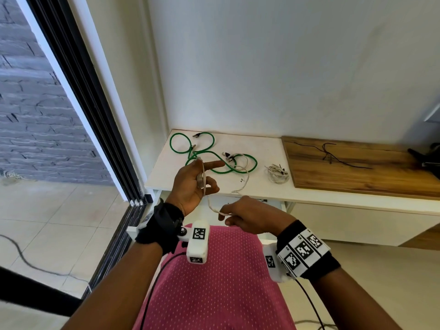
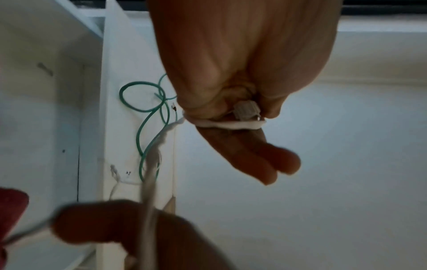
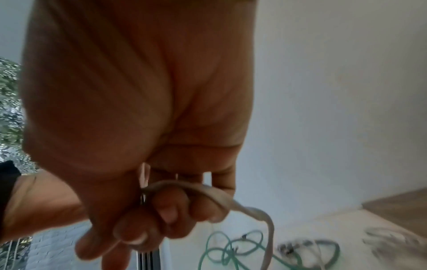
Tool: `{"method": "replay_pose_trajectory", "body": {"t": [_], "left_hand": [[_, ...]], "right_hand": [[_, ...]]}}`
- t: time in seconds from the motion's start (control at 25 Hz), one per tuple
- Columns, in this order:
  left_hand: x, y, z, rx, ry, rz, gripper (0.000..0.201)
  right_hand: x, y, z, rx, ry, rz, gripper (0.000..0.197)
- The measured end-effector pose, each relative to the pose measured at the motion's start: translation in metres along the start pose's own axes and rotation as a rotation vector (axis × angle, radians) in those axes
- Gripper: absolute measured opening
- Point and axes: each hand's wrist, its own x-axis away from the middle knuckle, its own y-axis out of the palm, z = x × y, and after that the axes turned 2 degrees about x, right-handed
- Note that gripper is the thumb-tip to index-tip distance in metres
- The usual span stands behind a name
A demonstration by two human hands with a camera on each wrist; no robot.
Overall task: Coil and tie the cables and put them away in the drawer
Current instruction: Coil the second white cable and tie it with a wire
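Observation:
My left hand is raised palm up in front of the white tabletop, pinching the plug of a white cable. A turn of that cable lies across its fingers, and two fingers point straight out. Lower right, my right hand grips the same cable in curled fingers. From there the cable climbs onto the tabletop and runs into the loose green cables. A coiled white bundle lies to their right. The drawer stands open under the tabletop, mostly hidden by my hands.
Thin black ties lie on the wooden top to the right. A sliding door frame runs down the left side. A wall closes off the back of the tabletop. A black cord trails across the floor tiles at left.

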Motion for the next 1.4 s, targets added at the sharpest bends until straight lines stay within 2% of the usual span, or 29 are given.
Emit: {"method": "replay_pose_trajectory", "body": {"t": [0.16,0.28,0.36,0.48,0.64,0.72,0.8,0.88,0.92,1.0,1.04,1.16,1.2,1.32,1.4], "left_hand": [[0.004,0.006,-0.01,-0.171,-0.022,-0.058,0.046],[0.008,0.008,-0.017,-0.309,-0.056,-0.097,0.037],[0.012,0.008,-0.022,-0.306,-0.117,-0.197,0.035],[0.018,0.008,-0.027,-0.247,-0.173,-0.334,0.038],[0.019,0.008,-0.027,-0.072,-0.239,-0.455,0.053],[0.018,0.009,-0.025,0.033,-0.249,-0.488,0.053],[0.017,0.011,-0.022,0.139,-0.249,-0.492,0.046],[0.015,0.01,-0.021,0.225,-0.246,-0.492,0.037],[0.014,0.01,-0.019,0.276,-0.242,-0.493,0.031],[0.011,0.008,-0.014,0.394,-0.22,-0.474,0.017],[0.009,0.006,-0.011,0.439,-0.205,-0.445,0.017],[0.003,0.003,-0.003,0.495,-0.142,-0.352,0.027],[0.001,0.002,-0.002,0.508,-0.1,-0.327,0.03],[-0.007,0.002,0.003,0.452,0.003,-0.249,0.036],[-0.008,0.002,0.005,0.297,0.06,-0.109,0.036]], "right_hand": [[0.002,-0.015,-0.003,0.113,-0.118,0.243,0.019],[0.006,-0.028,0.002,0.069,-0.114,0.456,0.017],[0.009,-0.034,0.011,-0.016,-0.12,0.63,0.012],[0.014,-0.044,0.023,-0.208,-0.055,0.797,0.014],[0.013,-0.042,0.037,-0.482,0.071,0.871,0.009],[0.007,-0.03,0.038,-0.536,0.103,0.864,0.005],[0.001,-0.019,0.039,-0.613,0.148,0.808,0.019],[-0.005,-0.007,0.04,-0.736,0.153,0.69,0.036],[-0.008,0.0,0.041,-0.795,0.146,0.621,0.038],[-0.011,0.013,0.043,-0.853,0.183,0.479,0.028],[-0.012,0.018,0.043,-0.829,0.226,0.404,0.023],[-0.015,0.028,0.039,-0.588,0.354,0.186,0.01],[-0.018,0.03,0.035,-0.46,0.374,0.117,0.017],[-0.023,0.037,0.015,-0.042,0.344,-0.048,0.04],[-0.02,0.035,-0.001,0.178,0.254,-0.038,0.035]]}}
